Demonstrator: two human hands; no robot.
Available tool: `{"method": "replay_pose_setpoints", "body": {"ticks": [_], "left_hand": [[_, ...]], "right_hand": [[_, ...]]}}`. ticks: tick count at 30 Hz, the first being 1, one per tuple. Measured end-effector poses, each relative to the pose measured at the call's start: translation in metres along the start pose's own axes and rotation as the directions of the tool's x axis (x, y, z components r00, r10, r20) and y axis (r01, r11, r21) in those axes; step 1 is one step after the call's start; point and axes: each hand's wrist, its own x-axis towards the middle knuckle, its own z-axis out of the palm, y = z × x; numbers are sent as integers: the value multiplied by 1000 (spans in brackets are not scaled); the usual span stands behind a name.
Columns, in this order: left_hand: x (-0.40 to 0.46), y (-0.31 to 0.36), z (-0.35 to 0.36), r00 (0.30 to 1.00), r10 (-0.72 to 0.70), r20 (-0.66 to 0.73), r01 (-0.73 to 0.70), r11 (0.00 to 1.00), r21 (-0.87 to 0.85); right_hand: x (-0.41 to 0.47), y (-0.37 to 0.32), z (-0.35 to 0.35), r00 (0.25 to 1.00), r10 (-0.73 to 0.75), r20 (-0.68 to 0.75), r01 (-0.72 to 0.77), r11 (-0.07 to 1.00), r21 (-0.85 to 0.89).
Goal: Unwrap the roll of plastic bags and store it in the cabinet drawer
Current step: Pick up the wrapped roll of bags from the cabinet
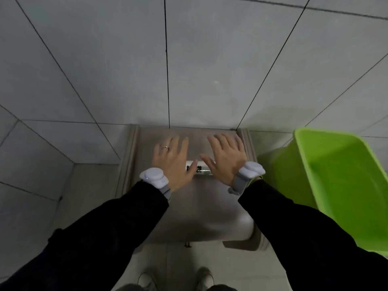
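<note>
Nearest, two pale shoes (204, 278) stand on the floor below black sleeves (117, 219). Both wrists carry grey-white bands (154, 177). Above the brown cabinet top (201, 208), the left hand (173, 162), ring on one finger, and the right hand (225, 158) hover flat, fingers spread, gripping nothing. Between them, partly hidden under the thumbs, lies the wrapped roll of plastic bags (198, 170). A lime-green bin (340, 181) stands right. Grey tiled wall (105, 59) rises beyond.
</note>
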Motion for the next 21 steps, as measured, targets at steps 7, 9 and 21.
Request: {"method": "replay_pose_setpoints", "body": {"ticks": [7,9,21], "left_hand": [[-13,0,31,997,1,78,-7,997,77],[-13,-2,34,995,13,98,-21,996,85],[-4,-11,54,867,29,498,-124,979,159]], "right_hand": [[-13,0,43,992,-20,122,21,1000,-12],[-16,0,50,994,-23,110,24,1000,-9],[-19,7,83,900,-34,435,32,999,11]]}}
